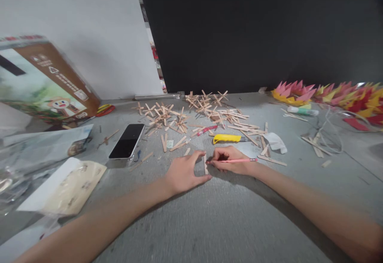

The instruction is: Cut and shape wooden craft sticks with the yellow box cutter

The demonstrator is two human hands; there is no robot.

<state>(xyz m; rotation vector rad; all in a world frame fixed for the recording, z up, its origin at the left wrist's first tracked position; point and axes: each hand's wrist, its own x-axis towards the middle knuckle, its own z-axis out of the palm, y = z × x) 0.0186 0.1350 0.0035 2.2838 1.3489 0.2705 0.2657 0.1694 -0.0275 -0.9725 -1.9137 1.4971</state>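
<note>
A short wooden craft stick [206,165] lies on the grey table, pointing away from me. My left hand [183,172] steadies it, thumb at the near end and forefinger at the far end. Pinched in my right hand [228,158] is a pink pencil [239,160], its tip at the stick's right edge. Just beyond my right hand rests a yellow utility knife [229,138]. Past both hands, craft sticks [163,115] lie in loose heaps, many joined in crosses. A crumpled white tissue [275,142] is to the right of the knife.
On the left are a phone [127,141], a beige packet [74,189], plastic bags and a printed box [56,79]. Pink and yellow folded-paper pieces [295,93], a glue stick [303,111] and a white cable [327,129] lie at right. A black panel [260,31] stands behind.
</note>
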